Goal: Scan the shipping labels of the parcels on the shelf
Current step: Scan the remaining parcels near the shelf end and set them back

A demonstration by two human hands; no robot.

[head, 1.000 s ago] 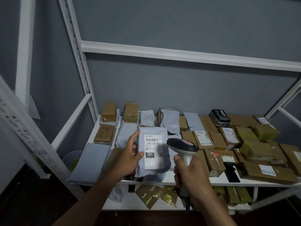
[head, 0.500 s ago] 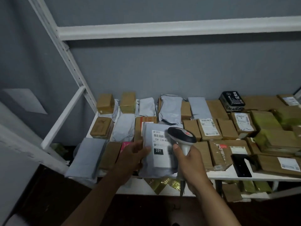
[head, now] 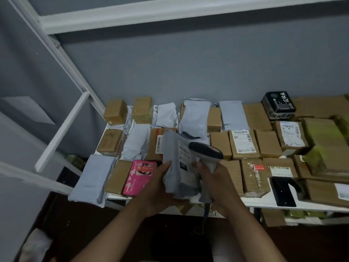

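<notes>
My left hand [head: 160, 183] grips a grey poly mailer [head: 174, 161] by its lower left edge, low over the front of the white shelf [head: 264, 203]. The mailer's white label [head: 185, 157] with a black "231" tag faces up and tilts right. My right hand [head: 217, 180] holds the handle of a grey barcode scanner [head: 206, 151], whose dark head hangs over the label's upper right corner. Many brown boxes and grey mailers lie on the shelf around them.
A pink packet [head: 140, 176] lies left of my left hand. A black box [head: 278, 104] sits at the back right, a black flat item [head: 283, 190] at the front right. White shelf uprights [head: 62, 59] and a diagonal brace [head: 62, 131] stand at left. A lower shelf holds more packets.
The mailer has come down from upright to low over the shelf front, tilted. The scanner head moved over its label. The pink packet beneath is now uncovered, and the view has moved closer.
</notes>
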